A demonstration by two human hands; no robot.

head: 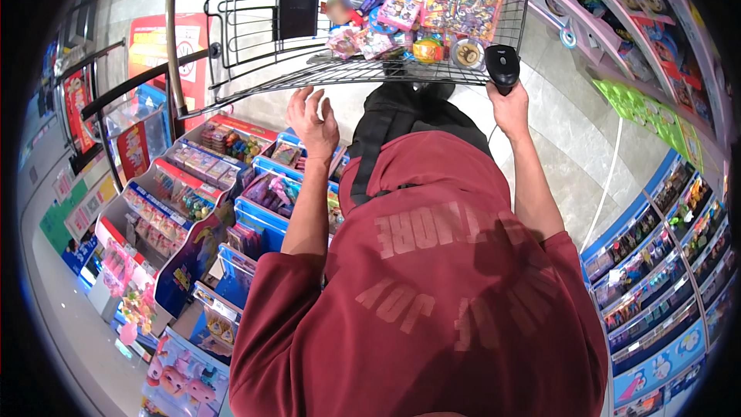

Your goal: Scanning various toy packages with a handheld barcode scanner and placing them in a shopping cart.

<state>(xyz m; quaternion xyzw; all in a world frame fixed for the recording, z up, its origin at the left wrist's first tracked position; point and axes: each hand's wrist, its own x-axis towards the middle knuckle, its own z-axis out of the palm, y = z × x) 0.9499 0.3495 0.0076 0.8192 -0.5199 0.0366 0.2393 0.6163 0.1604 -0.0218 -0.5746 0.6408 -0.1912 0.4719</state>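
Observation:
My right hand [510,109] grips the handle of a black handheld barcode scanner [502,65] beside the near right corner of a wire shopping cart [347,76]. My left hand [312,124] is empty, fingers apart, just below the cart's near side. Inside the cart lie packaged toys: a large flat pack of colourful small pieces [460,10], a pink box [398,10], an orange and green round container [428,50] and a clear round tub [468,54] with a brown animal face. Several bagged toys are heaped at the left of them.
Tiered display bins [191,185] of small packaged goods stand close on my left. Shelves of toys [654,278] curve along my right, with a pink shelf unit [584,0] farther up. A green panel [648,119] juts out there. A thin cable [493,134] hangs near my right wrist.

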